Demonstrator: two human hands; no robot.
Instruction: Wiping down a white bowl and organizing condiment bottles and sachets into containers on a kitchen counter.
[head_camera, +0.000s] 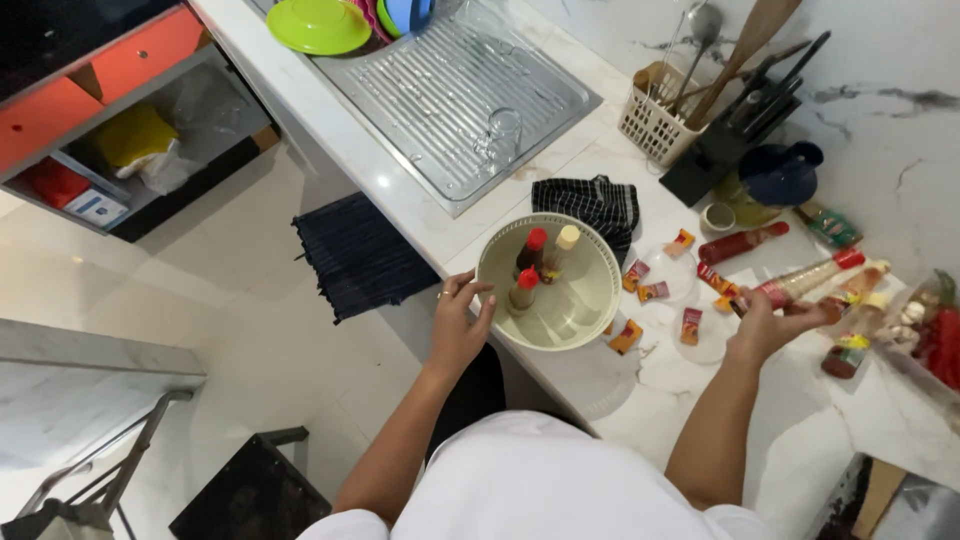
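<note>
While gripping the rim of the round pale bowl (588, 300) at its near-left edge, left hand (458, 325) curled, thumb and fingers closed on the plastic. Right hand (772, 322) clenched around a clear bottle with a red cap (808, 277), held tilted above the marble counter (790, 440), cap pointing away to the right.

Inside bowl: three small bottles upright, two with red caps (532, 252) and one with a cream cap (562, 248), grouped toward the far-left side. Bowl seated on counter near the front edge.

Around bowl, scattered flat on counter: small red-and-orange sachets (690, 326), to the right and near-right. Behind bowl, touching its far rim: black checked cloth (592, 202). Right of the held bottle: more bottles (848, 352) lying on the counter, plus a long red packet (742, 242).

Farther back: steel drainboard (450, 95) with a green plate (318, 24) at its far end; cream utensil basket (652, 125) with wooden spoons; dark blue jug (780, 175). On floor at left: dark mat (355, 250).
</note>
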